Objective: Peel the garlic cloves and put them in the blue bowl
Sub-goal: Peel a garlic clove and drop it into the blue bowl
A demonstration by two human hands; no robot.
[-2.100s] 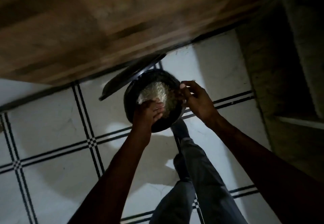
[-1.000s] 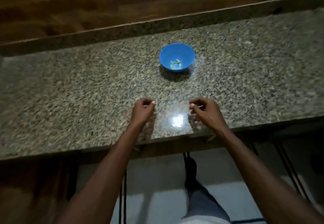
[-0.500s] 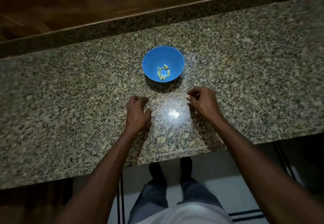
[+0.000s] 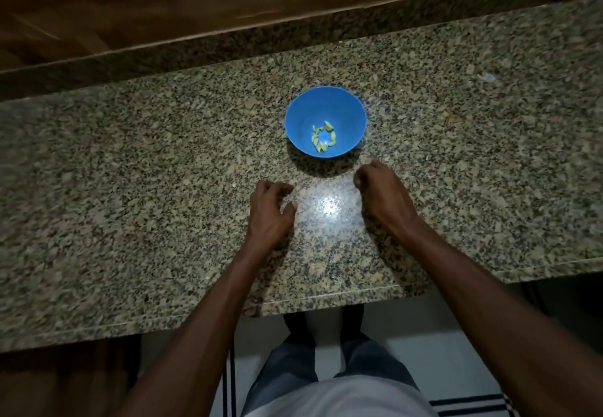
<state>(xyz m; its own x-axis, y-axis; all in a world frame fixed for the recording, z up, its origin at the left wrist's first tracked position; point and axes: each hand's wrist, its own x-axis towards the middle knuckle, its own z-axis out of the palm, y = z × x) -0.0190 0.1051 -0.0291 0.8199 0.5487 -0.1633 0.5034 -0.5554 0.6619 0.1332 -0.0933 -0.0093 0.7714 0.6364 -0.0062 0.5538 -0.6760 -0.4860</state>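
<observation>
Garlic cloves (image 4: 323, 137), already peeled, lie in the bottom of the blue bowl (image 4: 298, 122). The left hand (image 4: 269, 209) and right hand (image 4: 381, 193) rest on the surface with a loosely curled grip; whether either holds anything cannot be told. The bowl sits mid-surface, just beyond them, likely for easy dropping.

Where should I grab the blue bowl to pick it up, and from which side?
Take the blue bowl by its rim, on the near side facing the hands. It stands upright with its mouth open and the rim bare all round, and the garlic cloves lie low at the bottom, so a thumb hooked inside should miss them.
</observation>
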